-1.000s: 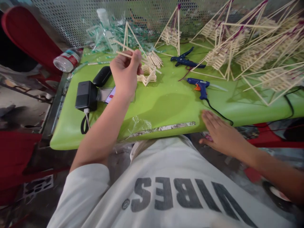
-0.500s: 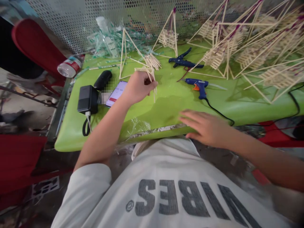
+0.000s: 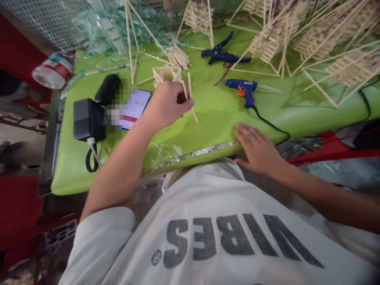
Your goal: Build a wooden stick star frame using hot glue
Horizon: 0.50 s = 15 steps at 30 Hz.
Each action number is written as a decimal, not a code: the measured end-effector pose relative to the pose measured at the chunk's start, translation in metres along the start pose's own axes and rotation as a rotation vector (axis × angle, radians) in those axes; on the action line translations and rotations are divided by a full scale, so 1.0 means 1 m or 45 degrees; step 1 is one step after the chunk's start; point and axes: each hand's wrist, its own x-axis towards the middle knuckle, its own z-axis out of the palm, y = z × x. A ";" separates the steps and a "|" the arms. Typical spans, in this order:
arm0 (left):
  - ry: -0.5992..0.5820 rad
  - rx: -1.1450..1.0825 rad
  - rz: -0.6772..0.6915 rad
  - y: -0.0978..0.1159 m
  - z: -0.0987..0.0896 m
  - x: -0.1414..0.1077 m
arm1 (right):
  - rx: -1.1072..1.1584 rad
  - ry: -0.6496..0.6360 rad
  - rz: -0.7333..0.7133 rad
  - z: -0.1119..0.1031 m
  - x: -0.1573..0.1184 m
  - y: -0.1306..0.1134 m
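A left hand's (image 3: 168, 103) grip holds thin, pale wooden sticks (image 3: 190, 85) over a lime-green table (image 3: 213, 128). The right hand (image 3: 257, 151) rests open near a white T-shirt (image 3: 204, 198) reading "VIBES."

White T-shirt (image 3: 130, 253), dark "VIBES" lettering (image 3: 244, 234)

VIBES runs upside down across the white shirt (image 3: 204, 198), bottom centre, a small circled mark (image 3: 156, 257) right by the S! Digits show on the phone (image 3: 141, 97), left of centre, too blurred to read.
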 end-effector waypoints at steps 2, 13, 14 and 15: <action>-0.037 0.243 0.081 0.003 0.003 -0.001 | -0.053 0.036 0.409 0.024 -0.051 0.008; -0.350 0.989 0.338 0.008 0.020 -0.008 | 0.307 -0.136 0.506 0.080 -0.073 0.026; -0.365 0.988 0.331 0.007 0.021 -0.008 | 0.372 -0.170 0.427 0.081 -0.062 0.021; -0.377 0.979 0.325 0.007 0.021 -0.009 | 0.428 -0.207 0.363 0.081 -0.051 0.016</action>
